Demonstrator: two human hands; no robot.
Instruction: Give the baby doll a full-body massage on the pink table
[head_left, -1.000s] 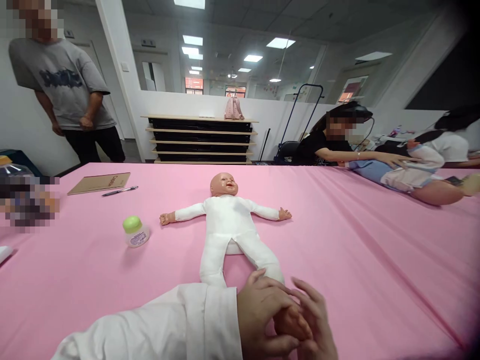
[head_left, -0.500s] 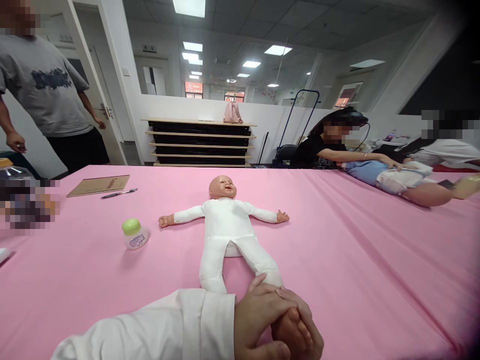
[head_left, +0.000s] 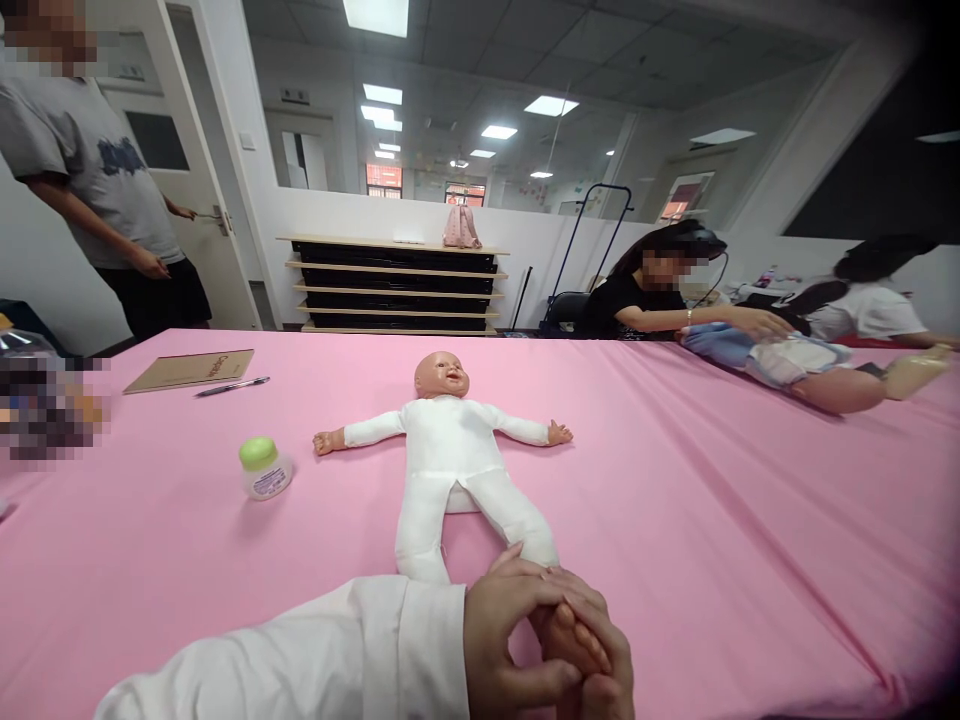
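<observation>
A baby doll [head_left: 454,440] in a white cloth body lies on its back, arms spread, head away from me. Its foot [head_left: 574,640] at the near right is held between both hands, sole side up with the toes showing. My left hand [head_left: 510,625], in a white sleeve, curves over the ankle, fingers on top and thumb against the foot's near side. My right hand [head_left: 616,640] wraps the outer side of the same foot, its thumb near the sole. The left hand partly covers the right hand's fingers. The doll's other foot is hidden behind my sleeve.
On the pink-covered table [head_left: 675,560] stand a green-lidded jar [head_left: 264,470], a notebook [head_left: 191,370] and a pen [head_left: 232,387]. At right, a person [head_left: 637,300] handles another doll [head_left: 787,360] near a pump bottle [head_left: 915,372]. Another person [head_left: 112,180] stands by the door.
My left thumb has lifted and bent against the foot, and my right thumb now shows near the sole. The standing person has turned and reached to the door handle.
</observation>
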